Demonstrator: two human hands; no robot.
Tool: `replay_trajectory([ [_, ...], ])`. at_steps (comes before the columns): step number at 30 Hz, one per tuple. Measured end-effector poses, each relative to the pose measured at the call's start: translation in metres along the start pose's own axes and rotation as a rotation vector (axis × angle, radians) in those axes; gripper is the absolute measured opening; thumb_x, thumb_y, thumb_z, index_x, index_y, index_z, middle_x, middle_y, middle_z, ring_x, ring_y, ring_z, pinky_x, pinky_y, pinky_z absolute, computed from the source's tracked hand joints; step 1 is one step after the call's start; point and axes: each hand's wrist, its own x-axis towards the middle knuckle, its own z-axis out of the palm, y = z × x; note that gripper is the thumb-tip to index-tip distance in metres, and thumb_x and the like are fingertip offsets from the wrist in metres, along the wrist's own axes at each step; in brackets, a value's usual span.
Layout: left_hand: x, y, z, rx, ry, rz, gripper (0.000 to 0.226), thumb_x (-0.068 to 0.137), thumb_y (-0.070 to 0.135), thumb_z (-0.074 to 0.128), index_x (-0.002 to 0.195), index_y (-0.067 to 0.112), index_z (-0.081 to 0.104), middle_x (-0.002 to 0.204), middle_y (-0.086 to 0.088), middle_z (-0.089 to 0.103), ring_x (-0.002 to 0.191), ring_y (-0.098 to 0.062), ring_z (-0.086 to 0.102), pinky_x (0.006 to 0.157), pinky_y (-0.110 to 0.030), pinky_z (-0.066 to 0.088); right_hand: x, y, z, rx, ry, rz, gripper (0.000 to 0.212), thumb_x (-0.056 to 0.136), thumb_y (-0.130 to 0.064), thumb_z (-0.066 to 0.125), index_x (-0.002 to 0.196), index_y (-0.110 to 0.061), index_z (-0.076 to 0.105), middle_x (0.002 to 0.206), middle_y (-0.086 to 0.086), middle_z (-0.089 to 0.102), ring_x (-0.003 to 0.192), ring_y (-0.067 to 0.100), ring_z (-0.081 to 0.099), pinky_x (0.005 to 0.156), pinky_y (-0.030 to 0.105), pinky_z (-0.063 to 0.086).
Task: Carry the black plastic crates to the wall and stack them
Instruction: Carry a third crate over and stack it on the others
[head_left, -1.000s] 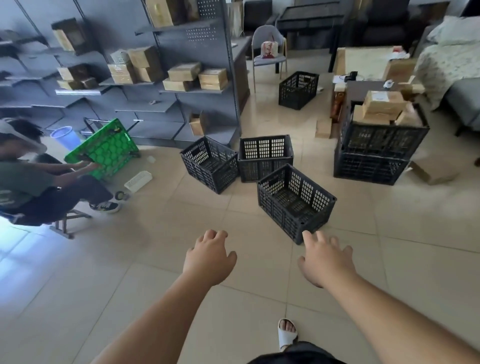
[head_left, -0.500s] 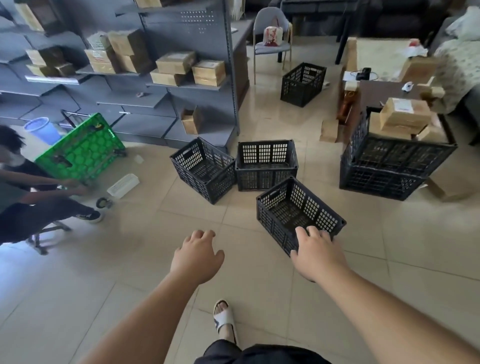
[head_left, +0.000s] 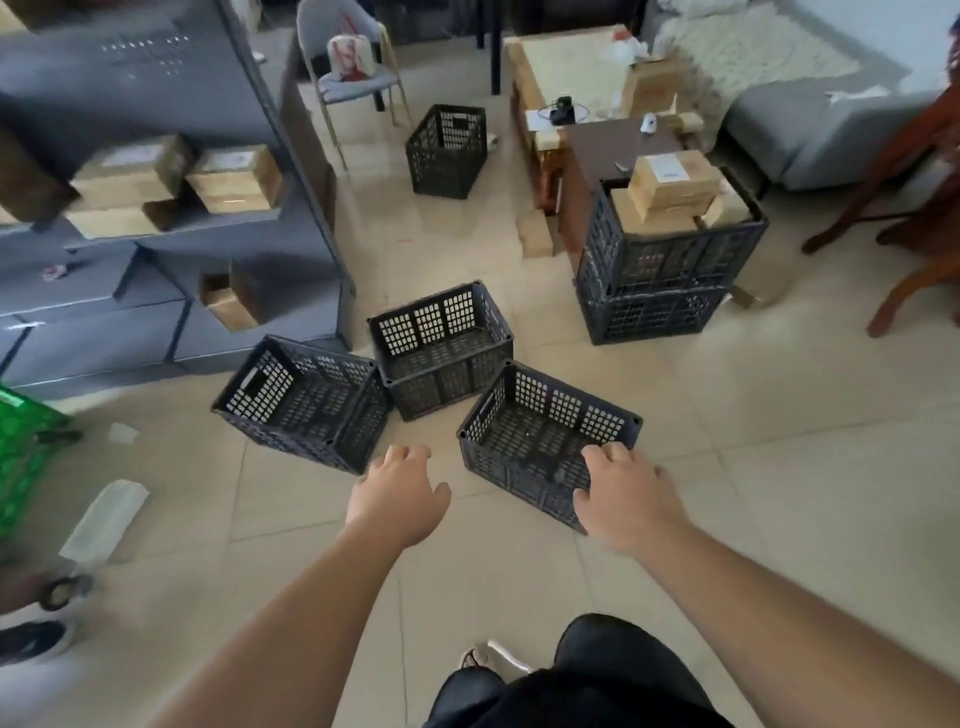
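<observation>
Soft daylight is reflected off the tiled floor (head_left: 467, 249); edges are bent and smeared by wide-angle blur.

The nearest crate (head_left: 545, 441), like the two crates (head_left: 441, 348) (head_left: 301, 400) behind it, is matt black plastic moulded into an open lattice of small square holes, and the stacked pair of crates (head_left: 670, 275) to the right has the same dull perforated walls. The floor (head_left: 779, 467) is smooth, pale tile with a soft gloss and thin grout lines, while the shelving (head_left: 244, 114) looks like grey painted metal, matt, carrying plain brown cardboard boxes (head_left: 234, 176). The boxes in the top stacked crate (head_left: 670, 192) are the same dull cardboard with white paper labels, the chair (head_left: 358, 83) has thin metal legs and a grey cloth seat, and the furniture legs (head_left: 904, 171) at the far right are reddish polished wood.
</observation>
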Motion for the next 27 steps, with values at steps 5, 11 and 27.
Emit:
replay_trajectory([
  [5, 0.067, 0.036, -0.017, 0.121, -0.025, 0.156, 0.057, 0.097, 0.048, 0.045, 0.149, 0.025, 0.04, 0.147, -0.002, 0.044, 0.136, -0.027, 0.043, 0.105, -0.046, 0.039, 0.044, 0.024, -0.008, 0.086, -0.041, 0.161, 0.046, 0.097, -0.04, 0.043, 0.14, -0.024, 0.04, 0.141, 0.003, 0.049, 0.127, 0.027, 0.048, 0.102, 0.045, 0.042],
  [11, 0.143, 0.073, -0.039, 0.233, -0.066, 0.205, 0.056, 0.099, 0.049, 0.041, 0.148, 0.024, 0.04, 0.147, -0.001, 0.043, 0.136, -0.026, 0.042, 0.105, -0.047, 0.041, 0.112, 0.069, -0.015, 0.122, -0.088, 0.271, 0.046, 0.098, -0.04, 0.043, 0.14, -0.022, 0.041, 0.139, 0.005, 0.052, 0.126, 0.028, 0.05, 0.101, 0.045, 0.044],
  [27, 0.339, 0.091, -0.04, 0.275, -0.321, 0.223, 0.053, 0.097, 0.048, 0.044, 0.145, 0.027, 0.04, 0.147, 0.0, 0.045, 0.13, -0.026, 0.047, 0.099, -0.044, 0.045, 0.286, 0.098, -0.014, 0.44, -0.241, 0.583, 0.052, 0.098, -0.032, 0.048, 0.147, -0.016, 0.039, 0.139, 0.01, 0.047, 0.127, 0.032, 0.044, 0.1, 0.044, 0.044],
])
